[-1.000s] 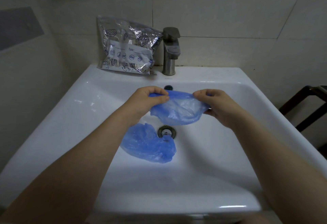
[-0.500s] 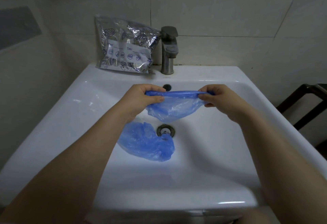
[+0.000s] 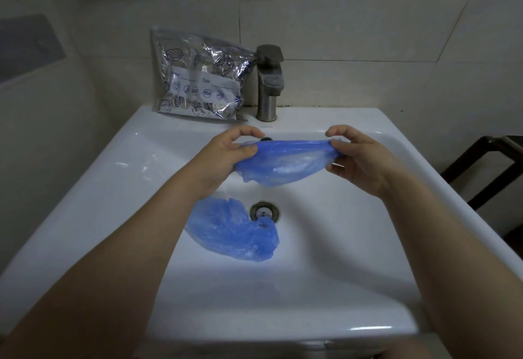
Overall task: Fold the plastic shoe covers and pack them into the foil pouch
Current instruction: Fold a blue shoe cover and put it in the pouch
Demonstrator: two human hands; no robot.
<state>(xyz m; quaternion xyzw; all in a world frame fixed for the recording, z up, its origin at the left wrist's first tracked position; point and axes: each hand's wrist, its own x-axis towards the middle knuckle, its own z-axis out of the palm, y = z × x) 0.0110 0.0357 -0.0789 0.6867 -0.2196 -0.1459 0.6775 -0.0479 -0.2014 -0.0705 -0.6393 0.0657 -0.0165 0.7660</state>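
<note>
A blue plastic shoe cover (image 3: pixel 285 164) hangs stretched above the sink basin between both hands. My left hand (image 3: pixel 223 157) pinches its left end, and my right hand (image 3: pixel 359 157) pinches its right end. A second blue shoe cover (image 3: pixel 229 229) lies crumpled in the basin just left of the drain, below my left wrist. The silver foil pouch (image 3: pixel 198 78), printed with a label, leans against the wall at the back left of the sink rim.
The white sink (image 3: pixel 353 259) fills most of the view, with a metal drain (image 3: pixel 264 211) at its middle. A steel tap (image 3: pixel 268 81) stands right of the pouch. A dark wooden frame (image 3: pixel 489 171) stands at the right edge.
Both hands have drawn apart, pulling the held shoe cover out longer and flatter. The cover in the basin and the pouch have stayed put.
</note>
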